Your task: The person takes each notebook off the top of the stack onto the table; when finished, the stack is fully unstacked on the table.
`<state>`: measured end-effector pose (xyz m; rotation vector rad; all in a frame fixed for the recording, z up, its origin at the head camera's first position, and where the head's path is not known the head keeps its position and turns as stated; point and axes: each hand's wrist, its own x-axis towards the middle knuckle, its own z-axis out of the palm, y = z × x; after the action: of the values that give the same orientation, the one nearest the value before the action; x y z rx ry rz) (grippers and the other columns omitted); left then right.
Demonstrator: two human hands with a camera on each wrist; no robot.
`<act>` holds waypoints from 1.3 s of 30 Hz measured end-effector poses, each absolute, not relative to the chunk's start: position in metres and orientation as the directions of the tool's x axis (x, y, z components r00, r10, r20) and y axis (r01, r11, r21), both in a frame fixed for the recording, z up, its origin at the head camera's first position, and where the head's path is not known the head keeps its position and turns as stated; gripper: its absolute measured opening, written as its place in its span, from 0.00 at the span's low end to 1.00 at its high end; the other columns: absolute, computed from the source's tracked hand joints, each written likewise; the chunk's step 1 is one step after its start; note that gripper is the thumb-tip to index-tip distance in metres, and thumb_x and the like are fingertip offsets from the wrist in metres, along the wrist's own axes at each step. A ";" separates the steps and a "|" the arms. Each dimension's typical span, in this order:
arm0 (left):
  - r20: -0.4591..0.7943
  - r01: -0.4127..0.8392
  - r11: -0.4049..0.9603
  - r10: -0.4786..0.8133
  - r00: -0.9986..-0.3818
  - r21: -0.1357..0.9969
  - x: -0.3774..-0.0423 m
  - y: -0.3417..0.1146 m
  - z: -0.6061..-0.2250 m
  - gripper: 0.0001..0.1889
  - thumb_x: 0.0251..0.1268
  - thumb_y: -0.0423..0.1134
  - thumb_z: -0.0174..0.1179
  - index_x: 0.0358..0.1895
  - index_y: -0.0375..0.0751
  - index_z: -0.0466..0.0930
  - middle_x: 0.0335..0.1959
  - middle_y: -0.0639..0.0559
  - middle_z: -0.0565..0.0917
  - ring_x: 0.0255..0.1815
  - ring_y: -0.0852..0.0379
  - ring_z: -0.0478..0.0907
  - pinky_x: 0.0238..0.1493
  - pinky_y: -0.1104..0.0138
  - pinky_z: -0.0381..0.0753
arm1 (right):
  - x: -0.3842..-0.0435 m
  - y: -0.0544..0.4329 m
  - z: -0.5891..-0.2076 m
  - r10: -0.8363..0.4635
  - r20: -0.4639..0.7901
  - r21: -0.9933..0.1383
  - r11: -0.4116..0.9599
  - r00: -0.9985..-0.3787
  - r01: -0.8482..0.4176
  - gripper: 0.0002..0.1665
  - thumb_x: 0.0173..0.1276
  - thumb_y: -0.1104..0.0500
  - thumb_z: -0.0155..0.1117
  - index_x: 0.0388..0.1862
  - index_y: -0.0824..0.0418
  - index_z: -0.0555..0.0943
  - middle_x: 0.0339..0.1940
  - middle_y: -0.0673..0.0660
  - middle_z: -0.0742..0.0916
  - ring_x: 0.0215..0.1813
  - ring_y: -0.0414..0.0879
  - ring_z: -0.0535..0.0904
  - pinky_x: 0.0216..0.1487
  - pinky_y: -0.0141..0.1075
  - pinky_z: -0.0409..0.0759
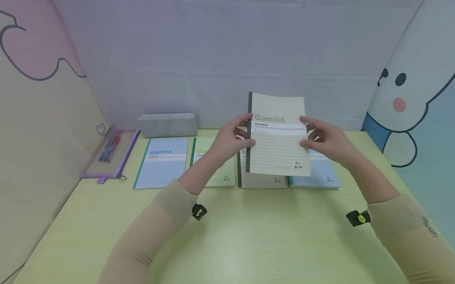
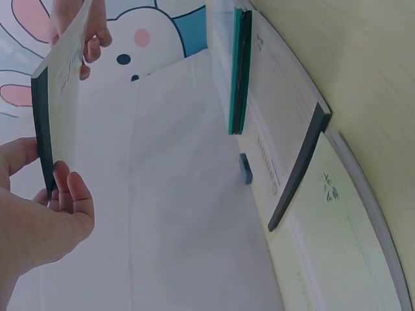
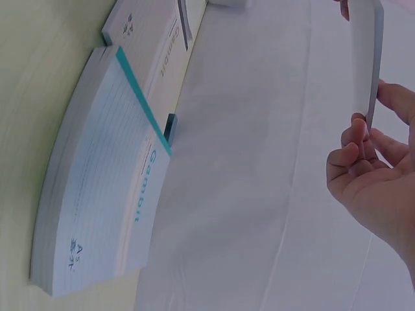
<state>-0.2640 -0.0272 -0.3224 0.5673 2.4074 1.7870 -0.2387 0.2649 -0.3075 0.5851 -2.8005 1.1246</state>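
A cream notebook (image 1: 277,136) with a dark spine and "Gambit" on its cover is held up above the table, cover facing the head camera. My left hand (image 1: 231,137) pinches its spine edge between thumb and fingers. On the opposite edge, my right hand (image 1: 325,138) grips it the same way. Behind and below it lies another dark-spined notebook (image 1: 263,181), partly covered in the head view. Blue notebooks (image 1: 315,173) lie stacked to its right. To its left are a green notebook (image 1: 225,170) and a blue notebook (image 1: 166,165).
A purple-edged mesh pouch (image 1: 99,160) with pens inside lies at the table's left edge. Next to it, a grey case (image 1: 168,125) stands against the back wall (image 1: 206,52). Printed side walls border the pale table (image 1: 249,245). A small dark object (image 3: 170,128) sits behind the notebooks.
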 end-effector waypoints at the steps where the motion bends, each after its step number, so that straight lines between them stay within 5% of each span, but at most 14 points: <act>1: 0.148 0.247 0.259 0.350 -0.925 0.934 -0.264 -0.033 -0.321 0.38 0.55 0.33 0.67 0.70 0.57 0.63 0.56 0.53 0.73 0.44 0.57 0.75 0.47 0.66 0.77 | -0.238 0.261 -0.308 -0.332 0.211 -0.660 0.645 -0.919 -0.385 0.39 0.65 0.56 0.65 0.73 0.56 0.61 0.52 0.59 0.76 0.41 0.37 0.74 0.35 0.22 0.72; 14: 0.142 0.298 0.359 0.401 -0.905 0.885 -0.249 -0.096 -0.314 0.37 0.57 0.40 0.66 0.70 0.63 0.60 0.54 0.52 0.73 0.47 0.55 0.73 0.53 0.61 0.74 | -0.221 0.210 -0.301 -0.363 0.202 -0.762 0.525 -0.909 -0.379 0.38 0.64 0.60 0.65 0.72 0.55 0.63 0.50 0.58 0.76 0.41 0.41 0.75 0.40 0.21 0.75; 25: 0.134 0.332 0.465 0.409 -0.903 0.820 -0.235 -0.154 -0.325 0.39 0.56 0.36 0.67 0.71 0.55 0.60 0.45 0.47 0.75 0.46 0.50 0.73 0.49 0.60 0.76 | -0.202 0.160 -0.312 -0.432 0.185 -0.792 0.466 -0.883 -0.394 0.40 0.62 0.62 0.67 0.72 0.57 0.63 0.46 0.58 0.77 0.38 0.44 0.74 0.40 0.26 0.77; 39: 0.079 0.419 0.594 0.512 -0.855 0.687 -0.215 -0.226 -0.346 0.43 0.57 0.47 0.67 0.74 0.55 0.52 0.37 0.54 0.78 0.40 0.54 0.72 0.42 0.67 0.75 | -0.183 0.101 -0.338 -0.495 0.140 -0.823 0.423 -0.858 -0.378 0.41 0.56 0.63 0.71 0.69 0.55 0.67 0.43 0.55 0.80 0.34 0.44 0.74 0.33 0.31 0.72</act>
<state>-0.2146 -0.2261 -0.3464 0.7899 2.6895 1.1086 -0.1833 0.1010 -0.3382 0.8491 -2.7526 1.5385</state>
